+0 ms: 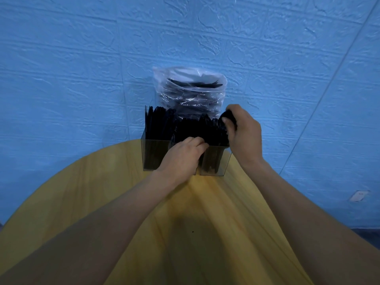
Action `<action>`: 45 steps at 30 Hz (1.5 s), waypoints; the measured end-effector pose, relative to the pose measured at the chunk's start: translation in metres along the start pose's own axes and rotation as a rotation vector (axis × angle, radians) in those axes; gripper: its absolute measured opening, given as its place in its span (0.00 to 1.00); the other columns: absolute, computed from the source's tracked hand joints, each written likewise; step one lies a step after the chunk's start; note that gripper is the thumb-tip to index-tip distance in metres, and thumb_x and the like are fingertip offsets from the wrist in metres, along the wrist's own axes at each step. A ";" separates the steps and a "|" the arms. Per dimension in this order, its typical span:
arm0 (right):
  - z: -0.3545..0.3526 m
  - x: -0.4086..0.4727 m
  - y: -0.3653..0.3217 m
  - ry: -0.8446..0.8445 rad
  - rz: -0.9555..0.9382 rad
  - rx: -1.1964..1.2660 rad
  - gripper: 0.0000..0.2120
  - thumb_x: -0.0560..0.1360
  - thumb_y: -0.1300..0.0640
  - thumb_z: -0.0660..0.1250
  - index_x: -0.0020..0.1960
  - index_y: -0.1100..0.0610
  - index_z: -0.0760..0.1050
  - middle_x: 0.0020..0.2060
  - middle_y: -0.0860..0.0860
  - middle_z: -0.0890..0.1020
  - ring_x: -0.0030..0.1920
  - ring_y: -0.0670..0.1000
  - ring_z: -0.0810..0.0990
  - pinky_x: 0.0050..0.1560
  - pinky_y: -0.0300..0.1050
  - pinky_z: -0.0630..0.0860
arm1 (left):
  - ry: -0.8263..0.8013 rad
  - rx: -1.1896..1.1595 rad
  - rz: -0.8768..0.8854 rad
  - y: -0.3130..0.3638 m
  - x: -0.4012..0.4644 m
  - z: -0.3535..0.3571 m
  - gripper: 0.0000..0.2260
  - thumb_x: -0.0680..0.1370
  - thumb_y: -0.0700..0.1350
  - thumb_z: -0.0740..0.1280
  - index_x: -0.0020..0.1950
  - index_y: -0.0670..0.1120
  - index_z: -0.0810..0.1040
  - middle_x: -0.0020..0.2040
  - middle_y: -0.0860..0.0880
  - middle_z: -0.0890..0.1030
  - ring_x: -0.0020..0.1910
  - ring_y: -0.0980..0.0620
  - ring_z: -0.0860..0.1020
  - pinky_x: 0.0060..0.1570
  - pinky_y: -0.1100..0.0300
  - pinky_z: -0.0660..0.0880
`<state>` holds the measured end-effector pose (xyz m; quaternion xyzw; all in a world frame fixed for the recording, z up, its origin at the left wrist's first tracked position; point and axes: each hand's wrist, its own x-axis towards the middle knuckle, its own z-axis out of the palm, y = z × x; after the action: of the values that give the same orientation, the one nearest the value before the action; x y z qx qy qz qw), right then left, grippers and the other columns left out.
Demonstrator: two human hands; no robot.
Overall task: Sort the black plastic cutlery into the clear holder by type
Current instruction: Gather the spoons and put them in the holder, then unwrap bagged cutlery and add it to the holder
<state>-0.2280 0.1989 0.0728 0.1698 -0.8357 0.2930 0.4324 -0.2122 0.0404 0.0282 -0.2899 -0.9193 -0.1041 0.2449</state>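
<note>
A clear holder [149,155] with three compartments stands at the far edge of the yellow round table [102,182]. Black plastic cutlery [160,124] stands upright in it, packed tight. My left hand [183,155] lies over the holder's front rim at the middle compartment, its fingers curled onto the cutlery there. My right hand [242,130] grips a bunch of black cutlery [227,118] above the right compartment, thumb on its near side. Which type fills which compartment is too dark to tell.
A clear plastic bag [191,91] holding more black cutlery stands just behind the holder against the blue textured wall [82,58]. The table's curved edge runs left and right of the holder. A small white object [358,196] lies low at the right.
</note>
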 end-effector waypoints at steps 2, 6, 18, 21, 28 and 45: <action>0.003 -0.005 0.004 -0.038 0.016 -0.020 0.05 0.78 0.63 0.61 0.52 0.61 0.74 0.39 0.51 0.76 0.39 0.53 0.74 0.38 0.46 0.67 | 0.004 -0.001 -0.001 0.000 -0.001 0.001 0.22 0.78 0.36 0.61 0.71 0.46 0.67 0.67 0.49 0.71 0.65 0.51 0.68 0.64 0.58 0.68; 0.019 -0.018 0.008 -0.113 -0.065 -0.237 0.13 0.79 0.57 0.58 0.56 0.60 0.78 0.45 0.57 0.77 0.45 0.59 0.75 0.38 0.50 0.74 | 0.004 0.011 -0.002 0.002 -0.003 0.001 0.23 0.78 0.37 0.61 0.73 0.46 0.64 0.69 0.50 0.68 0.67 0.52 0.66 0.66 0.60 0.65; 0.011 0.029 0.004 -0.186 0.029 -0.280 0.14 0.81 0.56 0.58 0.63 0.56 0.75 0.57 0.56 0.76 0.58 0.60 0.69 0.54 0.49 0.62 | 0.111 -0.053 0.103 -0.011 0.003 -0.033 0.16 0.79 0.42 0.60 0.66 0.48 0.74 0.62 0.51 0.75 0.59 0.54 0.72 0.53 0.61 0.72; 0.026 0.067 -0.001 -0.169 0.053 -0.164 0.12 0.79 0.59 0.60 0.59 0.60 0.76 0.54 0.58 0.78 0.56 0.61 0.73 0.56 0.55 0.69 | 0.283 -0.109 0.008 -0.036 0.019 -0.058 0.12 0.76 0.39 0.63 0.58 0.46 0.78 0.55 0.49 0.77 0.54 0.51 0.74 0.47 0.62 0.69; 0.071 0.143 -0.014 -0.325 0.043 -0.051 0.16 0.77 0.57 0.65 0.63 0.61 0.73 0.60 0.57 0.76 0.60 0.57 0.73 0.59 0.49 0.68 | 0.365 0.156 -0.080 -0.102 0.071 -0.086 0.21 0.68 0.36 0.68 0.60 0.45 0.75 0.59 0.45 0.74 0.56 0.42 0.72 0.51 0.49 0.71; 0.109 0.162 -0.018 -1.055 -0.076 -0.410 0.43 0.68 0.56 0.73 0.76 0.51 0.53 0.71 0.54 0.65 0.68 0.57 0.67 0.67 0.54 0.67 | 0.110 0.095 -0.094 -0.135 0.057 -0.074 0.10 0.75 0.31 0.61 0.50 0.43 0.76 0.53 0.46 0.71 0.44 0.44 0.76 0.41 0.47 0.74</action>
<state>-0.3787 0.1109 0.1628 0.2358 -0.9716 -0.0156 -0.0096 -0.3029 -0.0658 0.1142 -0.2283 -0.9209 -0.0877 0.3035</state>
